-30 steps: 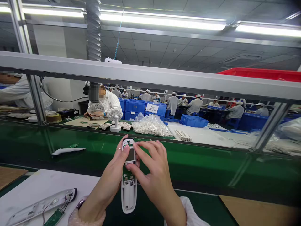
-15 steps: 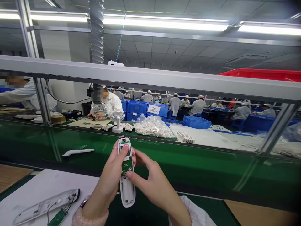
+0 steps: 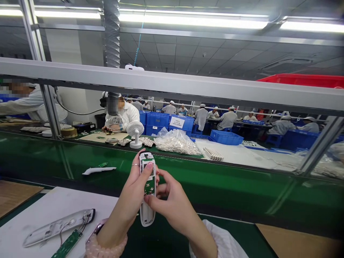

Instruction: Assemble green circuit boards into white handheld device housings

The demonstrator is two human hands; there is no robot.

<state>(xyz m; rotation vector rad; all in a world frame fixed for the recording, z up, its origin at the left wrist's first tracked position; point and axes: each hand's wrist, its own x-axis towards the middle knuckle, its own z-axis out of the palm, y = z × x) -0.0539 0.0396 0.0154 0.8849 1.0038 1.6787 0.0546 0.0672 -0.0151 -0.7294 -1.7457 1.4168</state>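
Observation:
Between my hands, in front of the green belt, I see a long white plastic device housing (image 3: 147,213) with a green circuit board (image 3: 149,187) in its upper half. My left hand (image 3: 134,190) is wrapped round its upper left side, the thumb pressed on the board. My right hand (image 3: 168,195) grips the right edge, its thumb lying across the board's lower end. The lower part of the housing shows its bare hollow inside. On the white sheet at lower left lies another white housing half (image 3: 51,229), wired to a loose green circuit board (image 3: 68,244).
A green belt (image 3: 215,190) runs across, carrying a white shell piece (image 3: 99,170) with a board beside it. Beyond stand a small white fan (image 3: 135,133), a plastic bag of white parts (image 3: 177,142) and blue bins (image 3: 158,121). A person (image 3: 129,113) works opposite. A metal shelf bar (image 3: 172,77) spans above.
My right thumb has slid left across the lower end of the circuit board. The view has shifted slightly, and the shell piece on the belt appears farther right.

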